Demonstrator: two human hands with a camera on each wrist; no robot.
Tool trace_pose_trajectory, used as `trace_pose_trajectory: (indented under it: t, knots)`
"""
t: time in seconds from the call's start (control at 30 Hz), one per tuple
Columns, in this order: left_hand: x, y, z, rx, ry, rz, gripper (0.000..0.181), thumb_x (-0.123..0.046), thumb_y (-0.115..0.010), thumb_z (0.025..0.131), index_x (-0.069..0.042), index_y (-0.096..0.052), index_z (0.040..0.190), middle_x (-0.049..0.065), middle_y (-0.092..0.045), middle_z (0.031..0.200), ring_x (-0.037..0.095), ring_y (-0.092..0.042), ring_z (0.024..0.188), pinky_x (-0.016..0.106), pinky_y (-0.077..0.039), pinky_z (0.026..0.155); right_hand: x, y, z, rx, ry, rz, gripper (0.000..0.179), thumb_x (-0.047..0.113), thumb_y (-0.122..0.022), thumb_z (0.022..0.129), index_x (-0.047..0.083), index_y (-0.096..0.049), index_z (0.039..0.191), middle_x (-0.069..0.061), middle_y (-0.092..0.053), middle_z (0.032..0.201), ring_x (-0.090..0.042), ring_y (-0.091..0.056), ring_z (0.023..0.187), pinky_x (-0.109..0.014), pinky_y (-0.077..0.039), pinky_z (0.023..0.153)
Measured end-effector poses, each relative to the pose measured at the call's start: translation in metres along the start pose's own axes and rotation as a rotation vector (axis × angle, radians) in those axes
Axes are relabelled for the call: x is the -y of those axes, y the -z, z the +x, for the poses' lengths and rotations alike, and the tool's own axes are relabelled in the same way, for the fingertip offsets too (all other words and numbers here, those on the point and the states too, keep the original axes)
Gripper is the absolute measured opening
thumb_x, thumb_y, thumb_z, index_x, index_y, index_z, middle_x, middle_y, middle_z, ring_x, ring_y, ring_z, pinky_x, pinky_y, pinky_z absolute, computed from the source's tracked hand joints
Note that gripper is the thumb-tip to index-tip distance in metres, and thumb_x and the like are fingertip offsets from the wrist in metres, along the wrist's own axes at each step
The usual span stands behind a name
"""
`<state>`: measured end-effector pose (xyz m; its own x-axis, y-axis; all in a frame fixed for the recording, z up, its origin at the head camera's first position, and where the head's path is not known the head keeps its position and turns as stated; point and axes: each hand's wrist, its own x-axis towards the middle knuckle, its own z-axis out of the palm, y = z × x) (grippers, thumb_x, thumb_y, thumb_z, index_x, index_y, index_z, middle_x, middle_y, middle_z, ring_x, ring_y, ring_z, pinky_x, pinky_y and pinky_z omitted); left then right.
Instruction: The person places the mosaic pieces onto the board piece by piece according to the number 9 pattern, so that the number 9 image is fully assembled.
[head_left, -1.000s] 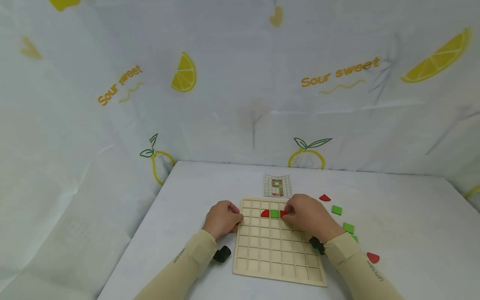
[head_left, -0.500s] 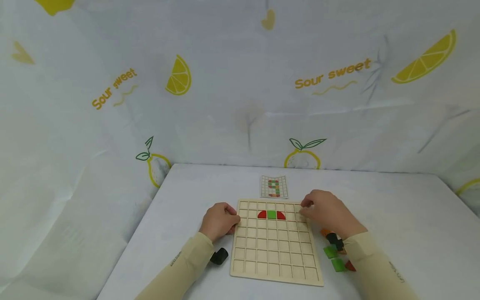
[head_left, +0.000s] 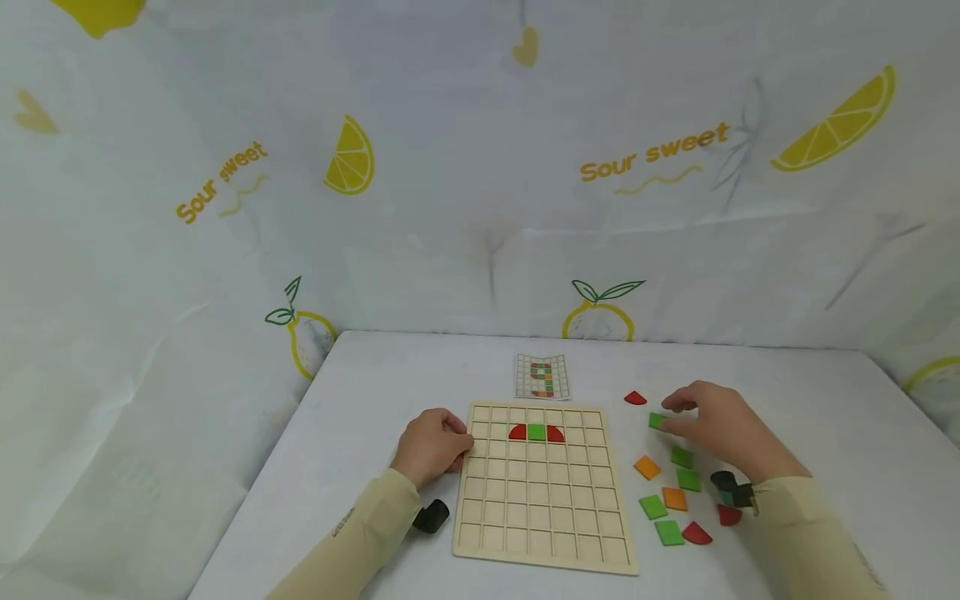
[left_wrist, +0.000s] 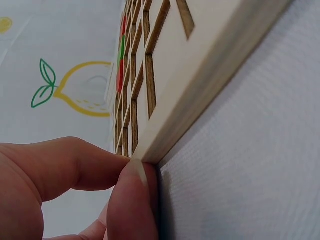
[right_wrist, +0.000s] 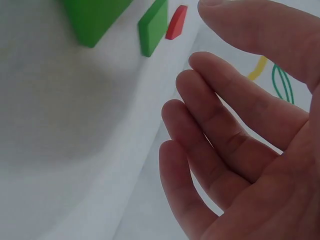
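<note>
A square wooden grid board (head_left: 536,492) lies on the table. In its second row sit a red quarter-circle tile (head_left: 518,432), a green square tile (head_left: 537,432) and another red quarter-circle tile (head_left: 555,434). My left hand (head_left: 432,448) pinches the board's left edge between thumb and finger, as the left wrist view shows close up. To the right of the board, my right hand (head_left: 716,425) hovers with spread, loosely bent fingers and nothing between them. Right at its fingertips lies a green square tile (head_left: 656,421). The right wrist view shows a green tile (right_wrist: 153,27) beyond the fingers.
A small pattern card (head_left: 542,377) with a coloured grid lies behind the board. Several loose tiles lie right of it, including an orange square (head_left: 647,467), a green square (head_left: 670,533) and red quarter-circles such as the one (head_left: 635,397) at the back. A printed cloth hangs behind the table.
My right hand has let go of the right red quarter-circle tile, now lying in the board, and moved right to the loose tiles. My left hand stays at the board's edge.
</note>
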<state>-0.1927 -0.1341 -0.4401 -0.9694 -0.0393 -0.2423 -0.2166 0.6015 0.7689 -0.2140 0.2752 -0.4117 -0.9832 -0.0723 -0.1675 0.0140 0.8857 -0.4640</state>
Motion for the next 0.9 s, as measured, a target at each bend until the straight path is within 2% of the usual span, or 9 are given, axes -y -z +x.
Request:
trace_pose_trajectory:
  t: [0.27, 0.5, 0.9]
  knots:
    - [0.002, 0.000, 0.001, 0.015, -0.010, -0.015, 0.013, -0.016, -0.076, 0.093, -0.009, -0.069, 0.101, 0.002, -0.071, 0.071, 0.012, -0.066, 0.058, 0.025, -0.050, 0.057, -0.008, -0.006, 0.005, 0.025, -0.047, 0.027, 0.048, 0.025, -0.081, 0.093, -0.003, -0.071, 0.131, -0.028, -0.067, 0.133, -0.044, -0.059, 0.116, -0.063, -0.056, 0.099]
    - [0.005, -0.001, 0.002, 0.015, -0.009, -0.010, 0.013, -0.016, -0.076, 0.092, -0.009, -0.069, 0.101, 0.002, -0.071, 0.071, 0.013, -0.065, 0.059, 0.026, -0.049, 0.057, -0.015, -0.011, 0.008, 0.005, 0.025, 0.008, 0.043, 0.022, -0.082, 0.091, -0.003, -0.073, 0.125, -0.024, -0.071, 0.125, -0.041, -0.062, 0.113, -0.063, -0.055, 0.100]
    - [0.005, -0.002, 0.003, 0.014, -0.006, -0.013, 0.013, -0.016, -0.076, 0.092, -0.009, -0.070, 0.100, 0.002, -0.071, 0.071, 0.013, -0.065, 0.059, 0.026, -0.050, 0.058, -0.016, -0.013, 0.006, -0.003, 0.012, 0.008, 0.040, 0.021, -0.080, 0.094, -0.004, -0.074, 0.125, -0.023, -0.072, 0.122, -0.039, -0.063, 0.110, -0.063, -0.055, 0.100]
